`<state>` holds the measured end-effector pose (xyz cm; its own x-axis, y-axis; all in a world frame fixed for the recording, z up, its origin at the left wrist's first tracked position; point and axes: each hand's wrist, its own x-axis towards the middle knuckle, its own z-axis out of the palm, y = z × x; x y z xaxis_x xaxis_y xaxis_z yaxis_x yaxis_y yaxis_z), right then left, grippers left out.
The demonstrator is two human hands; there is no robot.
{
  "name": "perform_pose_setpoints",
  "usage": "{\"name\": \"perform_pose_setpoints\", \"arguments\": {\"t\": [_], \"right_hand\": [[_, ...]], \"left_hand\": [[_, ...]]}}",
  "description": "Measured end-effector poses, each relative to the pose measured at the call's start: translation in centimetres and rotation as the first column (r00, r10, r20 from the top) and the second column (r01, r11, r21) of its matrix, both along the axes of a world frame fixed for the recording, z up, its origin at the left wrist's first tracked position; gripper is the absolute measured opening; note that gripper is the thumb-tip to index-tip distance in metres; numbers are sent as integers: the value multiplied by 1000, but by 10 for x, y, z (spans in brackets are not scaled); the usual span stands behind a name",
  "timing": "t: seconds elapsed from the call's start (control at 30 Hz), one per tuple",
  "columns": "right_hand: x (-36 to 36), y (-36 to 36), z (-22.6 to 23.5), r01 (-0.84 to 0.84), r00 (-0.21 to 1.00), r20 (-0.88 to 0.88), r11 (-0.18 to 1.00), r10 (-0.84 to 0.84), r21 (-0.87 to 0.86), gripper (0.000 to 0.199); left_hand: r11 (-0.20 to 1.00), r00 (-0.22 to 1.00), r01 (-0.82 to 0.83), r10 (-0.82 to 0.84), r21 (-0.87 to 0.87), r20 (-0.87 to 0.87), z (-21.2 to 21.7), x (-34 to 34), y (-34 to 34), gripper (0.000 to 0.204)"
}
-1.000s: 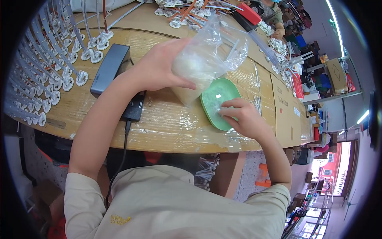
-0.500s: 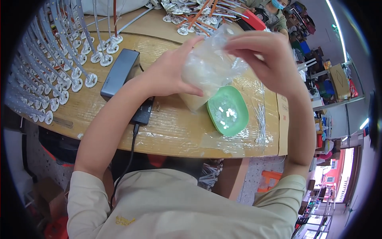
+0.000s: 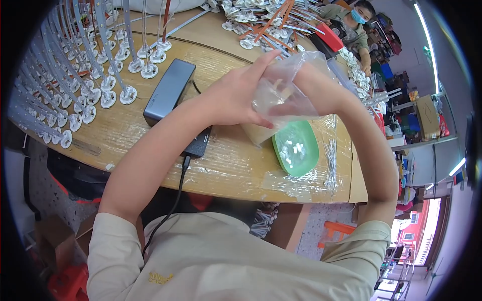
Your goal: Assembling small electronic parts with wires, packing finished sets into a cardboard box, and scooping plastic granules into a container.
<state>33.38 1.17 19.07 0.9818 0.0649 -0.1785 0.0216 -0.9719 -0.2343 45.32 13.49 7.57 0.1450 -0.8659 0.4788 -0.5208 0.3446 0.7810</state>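
A clear plastic bag with pale contents hangs over the table, its lower end just left of a green bowl. My left hand is closed round the bag's left side, thumb low and forefinger stretched along the top. My right hand reaches through the bag's mouth from the right. Its fingers are inside, blurred by the plastic, so their grip is unclear. Small white pieces lie in the bowl, some of them in a clear film.
Upright LED strips on round white bases crowd the left of the table. A grey power bank and a cabled black box stand beside my left forearm. Thin white sticks lie right of the bowl. A masked person sits across.
My right hand has gone from above the bag's mouth down into it. My left hand still holds the bag. The whole view has shifted slightly.
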Motion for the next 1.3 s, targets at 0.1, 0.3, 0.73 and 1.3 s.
{"name": "perform_pose_setpoints", "arguments": {"t": [0.1, 0.3, 0.73, 1.3], "right_hand": [[3, 0, 10, -3, 992, -123, 994, -10, -106, 53], [-16, 4, -9, -43, 992, 116, 999, 44, -15, 45], [-13, -8, 2, 265, 961, -59, 961, -270, -83, 24], [-43, 2, 35, 393, 908, 19, 867, -418, 305, 21]], "left_hand": [[1000, 1000, -2, 2, -19, 21, -3, 0, -2, 117], [1000, 998, 16, -16, 8, 54, -1, 0, -2, 116], [999, 993, -11, 17, -46, 115, -3, -1, -1, 111], [1000, 996, 21, -21, 0, 86, 0, -3, 0, 107]]}}
